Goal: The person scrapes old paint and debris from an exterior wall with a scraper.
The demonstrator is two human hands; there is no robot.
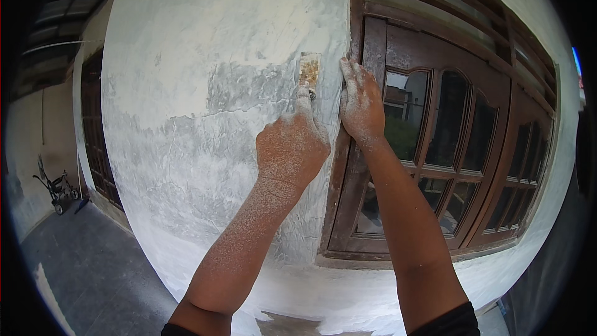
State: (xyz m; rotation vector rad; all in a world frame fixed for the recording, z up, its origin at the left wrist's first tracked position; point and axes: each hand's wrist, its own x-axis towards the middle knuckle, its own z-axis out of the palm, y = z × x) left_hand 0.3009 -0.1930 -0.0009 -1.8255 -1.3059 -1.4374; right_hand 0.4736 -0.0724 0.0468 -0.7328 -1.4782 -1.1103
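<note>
My left hand point(294, 147), coated in pale dust, grips a putty knife point(309, 71) and has its index finger stretched along the blade. The rust-stained blade lies against the plastered wall point(252, 149), close to its edge beside the window. Most of the knife's handle is hidden inside the hand. To the right, my dusty right hand point(363, 100) rests with extended fingers where the wall meets the brown wooden window frame point(356, 23); no tool shows in it. Grey, rough patches and cracks mark the plaster around the blade.
Brown wooden window shutters with glass panes point(447, 121) stand just right of my hands. Below runs a whitish ledge point(345, 289). At far left, a small tricycle point(59, 191) is parked on the dark tiled floor point(107, 270) near a doorway point(98, 135).
</note>
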